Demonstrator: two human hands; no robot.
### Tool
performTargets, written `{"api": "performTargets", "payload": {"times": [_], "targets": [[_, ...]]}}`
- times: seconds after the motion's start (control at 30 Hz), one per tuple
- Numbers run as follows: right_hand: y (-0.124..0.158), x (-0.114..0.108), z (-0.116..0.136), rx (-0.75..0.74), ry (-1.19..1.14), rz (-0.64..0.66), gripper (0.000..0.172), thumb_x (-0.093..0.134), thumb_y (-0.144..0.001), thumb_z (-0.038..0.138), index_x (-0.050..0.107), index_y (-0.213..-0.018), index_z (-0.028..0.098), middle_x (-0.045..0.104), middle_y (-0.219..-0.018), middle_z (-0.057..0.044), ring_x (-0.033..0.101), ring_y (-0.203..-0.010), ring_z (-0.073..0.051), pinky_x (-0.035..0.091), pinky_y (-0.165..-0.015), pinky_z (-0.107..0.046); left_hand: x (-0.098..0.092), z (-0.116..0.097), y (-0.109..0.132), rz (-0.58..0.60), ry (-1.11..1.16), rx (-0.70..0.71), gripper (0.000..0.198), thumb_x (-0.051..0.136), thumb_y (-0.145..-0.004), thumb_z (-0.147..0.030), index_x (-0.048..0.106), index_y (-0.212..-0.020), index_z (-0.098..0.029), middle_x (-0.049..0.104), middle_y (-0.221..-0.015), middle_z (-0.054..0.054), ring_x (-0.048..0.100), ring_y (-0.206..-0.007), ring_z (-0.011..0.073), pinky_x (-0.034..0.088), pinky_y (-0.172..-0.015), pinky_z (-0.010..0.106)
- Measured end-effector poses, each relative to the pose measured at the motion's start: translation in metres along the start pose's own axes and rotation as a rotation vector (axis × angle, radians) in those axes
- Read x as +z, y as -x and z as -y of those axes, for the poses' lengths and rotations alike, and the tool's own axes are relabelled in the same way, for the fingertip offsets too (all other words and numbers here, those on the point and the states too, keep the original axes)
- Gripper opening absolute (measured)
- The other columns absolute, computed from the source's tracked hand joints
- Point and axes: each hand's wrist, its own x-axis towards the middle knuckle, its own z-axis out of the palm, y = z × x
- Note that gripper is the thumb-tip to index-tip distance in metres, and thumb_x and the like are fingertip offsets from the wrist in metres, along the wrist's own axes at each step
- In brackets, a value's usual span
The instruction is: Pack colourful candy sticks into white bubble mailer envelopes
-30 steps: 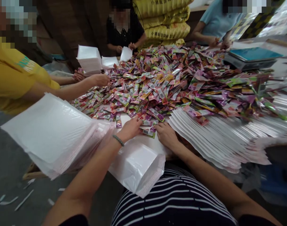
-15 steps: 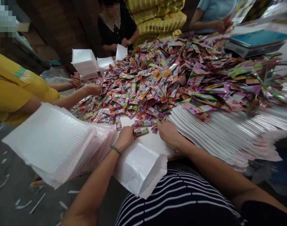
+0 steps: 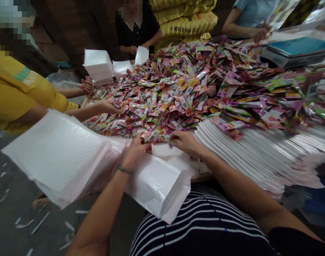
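At the near edge of a large heap of small shiny snack packets [image 3: 175, 85], my left hand [image 3: 135, 148] is closed with packets at its fingertips; one reddish packet [image 3: 149, 148] shows under them. Facing it, my right hand [image 3: 185, 143] has its fingers bent and pinched on a purple packet, mostly hidden by the fingers. A green-and-pink packet [image 3: 153, 135] lies between the two hands. Below my left wrist, a white padded mailer [image 3: 155, 177] lies at the table edge against my body, its mouth gaping toward the lower right.
Stacked white mailers [image 3: 53, 153] stand at left; a fanned row of mailers [image 3: 247, 153] lies at right. A scale [image 3: 298, 49] sits far right. A person in a yellow shirt [image 3: 26, 89] handles packets; two others work across the table. Paper strips litter the floor.
Both hands have lifted slightly and come closer together, gathering the loose packets between them off the white surface. The yellow-shirted person's nearer hand has turned palm up with packets in it.
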Motion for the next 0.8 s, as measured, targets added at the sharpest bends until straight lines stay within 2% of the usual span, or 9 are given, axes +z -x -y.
{"api": "performTargets", "payload": {"times": [0.07, 0.17, 0.23, 0.3, 0.43, 0.53, 0.63, 0.7, 0.8], "targets": [[0.004, 0.006, -0.003, -0.021, 0.060, -0.033, 0.029, 0.046, -0.089, 0.015, 0.065, -0.110, 0.014, 0.068, -0.099, -0.007, 0.059, -0.088, -0.017, 0.042, -0.078, -0.025, -0.001, 0.000, -0.002, -0.007, 0.201, -0.024, 0.029, 0.066, -0.058, -0.011, 0.060, -0.085, -0.015, 0.062, -0.069, -0.002, 0.057, -0.062, 0.0115, 0.046, -0.062, 0.023], [0.010, 0.020, -0.005, 0.017, 0.371, -0.009, 0.041, 0.044, -0.087, 0.008, 0.056, -0.127, 0.011, 0.057, -0.124, -0.017, 0.052, -0.106, -0.025, 0.040, -0.086, -0.034, 0.001, -0.003, -0.003, -0.008, 0.411, -0.127, 0.024, 0.064, -0.058, -0.010, 0.058, -0.080, -0.015, 0.061, -0.067, -0.002, 0.056, -0.055, 0.0109, 0.049, -0.057, 0.025], [0.010, 0.028, -0.005, 0.046, 0.538, 0.036, 0.039, 0.039, -0.088, 0.006, 0.057, -0.123, 0.009, 0.054, -0.127, -0.021, 0.047, -0.113, -0.029, 0.037, -0.088, -0.038, 0.002, -0.008, -0.003, 0.058, 0.521, -0.189, 0.024, 0.061, -0.060, -0.010, 0.057, -0.083, -0.016, 0.063, -0.070, 0.001, 0.059, -0.055, 0.0137, 0.051, -0.056, 0.030], [0.009, 0.032, -0.005, 0.023, 0.599, 0.071, 0.034, 0.034, -0.092, 0.008, 0.060, -0.113, 0.008, 0.058, -0.119, -0.021, 0.044, -0.114, -0.030, 0.034, -0.090, -0.041, 0.002, -0.010, -0.002, 0.135, 0.603, -0.231, 0.023, 0.057, -0.063, -0.009, 0.057, -0.085, -0.017, 0.065, -0.070, 0.002, 0.059, -0.054, 0.0152, 0.052, -0.054, 0.032], [0.007, 0.030, -0.009, -0.037, 0.537, -0.009, 0.032, 0.033, -0.092, 0.009, 0.061, -0.107, 0.011, 0.063, -0.107, -0.016, 0.047, -0.111, -0.028, 0.032, -0.092, -0.041, -0.006, -0.011, 0.000, 0.135, 0.696, -0.299, 0.020, 0.051, -0.064, -0.005, 0.057, -0.079, -0.015, 0.063, -0.065, 0.003, 0.054, -0.047, 0.0125, 0.049, -0.049, 0.028], [0.004, 0.028, -0.015, 0.008, 0.363, -0.105, 0.036, 0.033, -0.090, 0.006, 0.060, -0.112, 0.013, 0.063, -0.108, -0.014, 0.053, -0.101, -0.024, 0.037, -0.087, -0.035, -0.009, -0.012, 0.001, 0.088, 0.705, -0.346, 0.004, 0.054, -0.073, -0.011, 0.056, -0.074, -0.014, 0.062, -0.064, 0.004, 0.054, -0.047, 0.0110, 0.047, -0.047, 0.025], [-0.008, 0.029, -0.015, 0.015, 0.175, -0.194, 0.036, 0.029, -0.092, 0.008, 0.058, -0.113, 0.013, 0.064, -0.107, -0.013, 0.057, -0.095, -0.020, 0.042, -0.083, -0.030, -0.006, -0.017, -0.003, 0.016, 0.661, -0.310, 0.011, 0.060, -0.080, -0.020, 0.053, -0.073, -0.016, 0.056, -0.059, -0.001, 0.050, -0.044, 0.0088, 0.042, -0.041, 0.020], [-0.020, 0.033, -0.010, -0.027, 0.143, -0.164, 0.033, 0.031, -0.093, 0.010, 0.057, -0.113, 0.013, 0.065, -0.107, -0.012, 0.058, -0.098, -0.019, 0.042, -0.084, -0.029, -0.003, -0.022, -0.007, -0.020, 0.635, -0.276, 0.014, 0.060, -0.083, -0.019, 0.051, -0.073, -0.017, 0.052, -0.055, -0.004, 0.045, -0.040, 0.0064, 0.037, -0.038, 0.016], [-0.032, 0.042, -0.001, -0.013, 0.270, 0.011, 0.029, 0.043, -0.092, 0.015, 0.056, -0.117, 0.010, 0.064, -0.112, -0.015, 0.058, -0.101, -0.020, 0.042, -0.084, -0.028, -0.002, -0.027, -0.009, -0.029, 0.609, -0.279, 0.016, 0.056, -0.086, -0.019, 0.050, -0.071, -0.016, 0.050, -0.053, -0.005, 0.037, -0.035, 0.0039, 0.036, -0.036, 0.015]]}}
